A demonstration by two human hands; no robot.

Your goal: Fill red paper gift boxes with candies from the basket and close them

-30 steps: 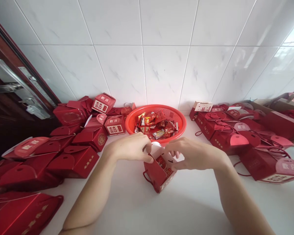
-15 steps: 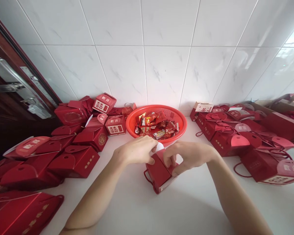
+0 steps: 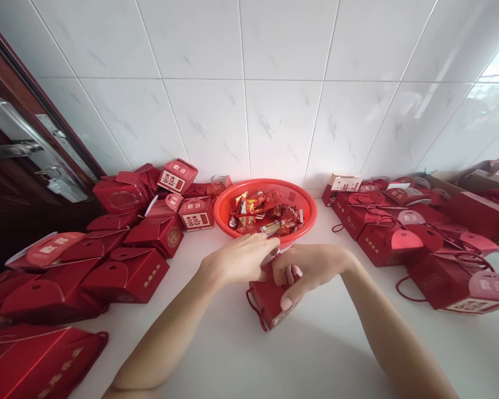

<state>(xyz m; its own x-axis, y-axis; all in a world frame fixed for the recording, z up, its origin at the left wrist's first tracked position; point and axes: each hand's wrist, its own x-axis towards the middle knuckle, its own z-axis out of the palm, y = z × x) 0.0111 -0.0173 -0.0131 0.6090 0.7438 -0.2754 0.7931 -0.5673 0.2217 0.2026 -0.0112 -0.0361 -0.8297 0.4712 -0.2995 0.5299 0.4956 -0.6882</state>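
A small red gift box (image 3: 270,303) with a red cord handle sits on the white table in front of me, turned at an angle. My left hand (image 3: 243,257) is closed at the box's far left top edge, its fingertips partly hidden. My right hand (image 3: 310,269) has its fingers curled over the top, with the thumb lying against the near right side. A bit of white shows by the right fingers. The flaps under both hands are mostly covered. Just beyond them stands an orange-red plastic basket (image 3: 310,213) holding wrapped candies (image 3: 253,208).
Closed red boxes (image 3: 127,274) crowd the left side, some stacked near the wall. More red boxes with cords (image 3: 388,241) line the right, beside an open carton (image 3: 474,213). A tiled wall (image 3: 283,127) closes off the back; a dark door with a metal handle (image 3: 12,149) is at left.
My right hand has curled further over the box top, and its thumb has moved left and down. My left hand has shifted slightly right. The white flaps are now mostly covered.
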